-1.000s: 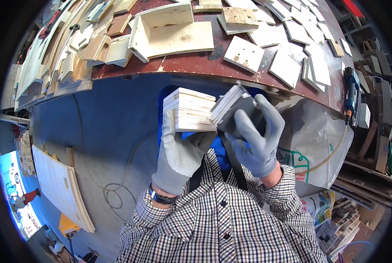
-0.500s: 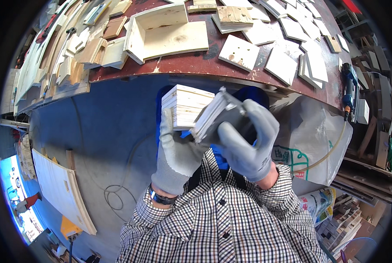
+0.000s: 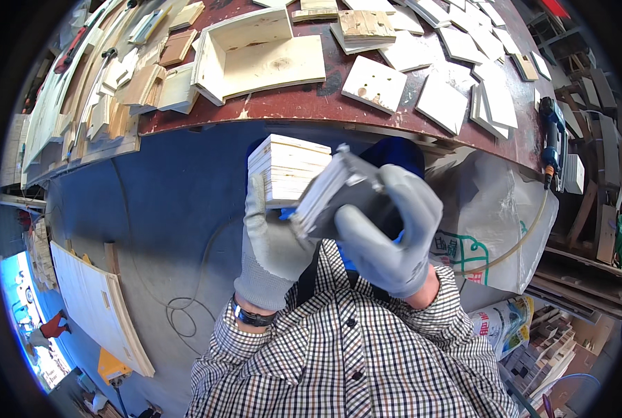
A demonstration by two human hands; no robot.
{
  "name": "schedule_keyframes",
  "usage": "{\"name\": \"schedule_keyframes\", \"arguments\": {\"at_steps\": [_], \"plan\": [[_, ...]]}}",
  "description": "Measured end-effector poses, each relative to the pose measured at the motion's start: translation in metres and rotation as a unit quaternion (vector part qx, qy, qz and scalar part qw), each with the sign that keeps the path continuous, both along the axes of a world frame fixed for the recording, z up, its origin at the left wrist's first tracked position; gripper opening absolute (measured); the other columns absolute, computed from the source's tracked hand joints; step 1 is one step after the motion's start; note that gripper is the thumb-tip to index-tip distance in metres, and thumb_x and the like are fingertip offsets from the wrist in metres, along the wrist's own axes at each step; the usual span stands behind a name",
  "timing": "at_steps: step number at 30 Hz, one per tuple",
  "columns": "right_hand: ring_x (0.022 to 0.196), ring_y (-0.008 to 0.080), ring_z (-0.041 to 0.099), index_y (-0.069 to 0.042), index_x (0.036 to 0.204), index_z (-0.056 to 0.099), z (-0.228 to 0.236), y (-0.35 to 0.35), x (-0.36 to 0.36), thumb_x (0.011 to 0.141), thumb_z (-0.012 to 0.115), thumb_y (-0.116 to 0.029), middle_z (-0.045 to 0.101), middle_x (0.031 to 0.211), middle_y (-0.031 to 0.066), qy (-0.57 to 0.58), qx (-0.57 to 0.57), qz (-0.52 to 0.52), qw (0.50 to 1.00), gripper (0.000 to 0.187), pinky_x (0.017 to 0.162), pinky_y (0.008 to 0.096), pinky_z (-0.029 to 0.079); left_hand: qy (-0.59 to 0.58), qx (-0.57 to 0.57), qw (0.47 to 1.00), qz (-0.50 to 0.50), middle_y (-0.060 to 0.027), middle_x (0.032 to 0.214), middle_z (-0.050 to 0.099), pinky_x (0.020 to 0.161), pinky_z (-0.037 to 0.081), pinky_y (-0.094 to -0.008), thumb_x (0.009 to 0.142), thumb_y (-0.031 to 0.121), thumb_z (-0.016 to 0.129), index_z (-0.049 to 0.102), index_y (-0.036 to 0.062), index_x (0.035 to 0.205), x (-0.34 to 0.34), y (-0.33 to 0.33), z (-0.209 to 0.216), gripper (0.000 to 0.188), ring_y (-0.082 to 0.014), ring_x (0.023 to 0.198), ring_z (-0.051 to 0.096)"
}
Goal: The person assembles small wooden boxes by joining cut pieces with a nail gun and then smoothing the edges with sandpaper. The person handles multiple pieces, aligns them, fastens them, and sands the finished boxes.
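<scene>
A stack of pale plywood pieces (image 3: 293, 167) with their layered edges showing is held in front of my body. My gloved left hand (image 3: 272, 251) grips it from below, thumb along its left side. In my gloved right hand (image 3: 391, 244) is a dark grey sanding block (image 3: 356, 195) with a pale, ragged edge, slightly blurred. It is tilted against the right side of the stack and hides that side. Whether its face touches the wood I cannot tell. My right fingers are bent round the block.
Ahead lies a dark red table (image 3: 283, 104) with an open plywood box (image 3: 272, 63) and many loose boards. An air nailer (image 3: 551, 139) with a hose rests at its right edge. A plastic bag (image 3: 492, 216) hangs below. Panels (image 3: 102, 299) lean at the left.
The block and my right hand have shifted slightly left and down beside the stack. My left hand and the stack have also moved a little left. Both grips stay the same.
</scene>
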State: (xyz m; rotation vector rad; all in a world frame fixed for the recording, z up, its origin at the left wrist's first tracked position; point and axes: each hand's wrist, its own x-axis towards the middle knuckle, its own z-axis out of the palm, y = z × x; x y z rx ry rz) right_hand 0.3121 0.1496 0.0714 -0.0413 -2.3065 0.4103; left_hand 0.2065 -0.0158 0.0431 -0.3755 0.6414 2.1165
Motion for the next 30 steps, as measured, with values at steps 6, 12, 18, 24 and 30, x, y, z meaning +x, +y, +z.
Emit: {"name": "schedule_keyframes", "arguments": {"at_steps": [6,12,18,24,30], "plan": [[0.128,0.0346,0.058,-0.035,0.128,0.077,-0.026,-0.002,-0.021,0.076,0.086,-0.018,0.059,0.140,0.0156,0.044,0.044,0.102,0.993,0.055,0.106,0.0498,0.053,-0.031,-0.034,0.999,-0.022,-0.0129,0.156,0.055,0.115,0.052,-0.0503,0.106,0.069,0.050,0.045,0.0141,0.159,0.003,-0.002,0.020,0.076,-0.0320,0.138,0.059],[0.134,0.0422,0.054,-0.011,0.142,0.067,-0.043,0.037,0.003,0.078,0.088,-0.008,0.051,0.147,0.0241,-0.022,-0.121,-0.092,0.988,0.067,0.110,0.0503,0.048,-0.084,0.072,0.993,0.035,-0.0247,0.156,0.046,0.120,0.048,-0.0566,0.099,0.068,0.067,0.034,0.0042,0.162,-0.006,-0.006,0.001,0.095,-0.0443,0.141,0.053],[0.128,0.0317,0.058,-0.037,0.133,0.072,-0.010,-0.007,-0.010,0.075,0.084,-0.019,0.058,0.142,0.0144,0.023,0.033,0.056,0.998,0.062,0.106,0.0467,0.054,-0.033,0.061,0.997,-0.018,-0.0149,0.149,0.059,0.116,0.051,-0.0524,0.104,0.069,0.053,0.048,0.0128,0.157,-0.001,-0.004,0.015,0.077,-0.0336,0.139,0.059],[0.129,0.0353,0.057,-0.027,0.131,0.074,-0.022,0.011,-0.016,0.078,0.082,-0.015,0.055,0.144,0.0176,-0.003,-0.002,-0.003,1.000,0.055,0.106,0.0496,0.052,-0.058,-0.016,0.998,0.000,-0.0176,0.154,0.053,0.112,0.056,-0.0460,0.099,0.078,0.055,0.042,0.0116,0.160,-0.004,-0.006,0.010,0.091,-0.0349,0.140,0.057],[0.140,0.0354,0.052,-0.007,0.160,0.046,-0.013,0.033,0.001,0.087,0.089,-0.021,0.050,0.151,0.0213,-0.057,-0.203,-0.044,0.977,0.086,0.116,0.0447,0.047,-0.166,0.138,0.975,0.047,-0.0296,0.161,0.039,0.120,0.049,-0.0586,0.096,0.063,0.073,0.027,0.0044,0.165,-0.007,-0.014,0.001,0.101,-0.0513,0.149,0.044]]}}
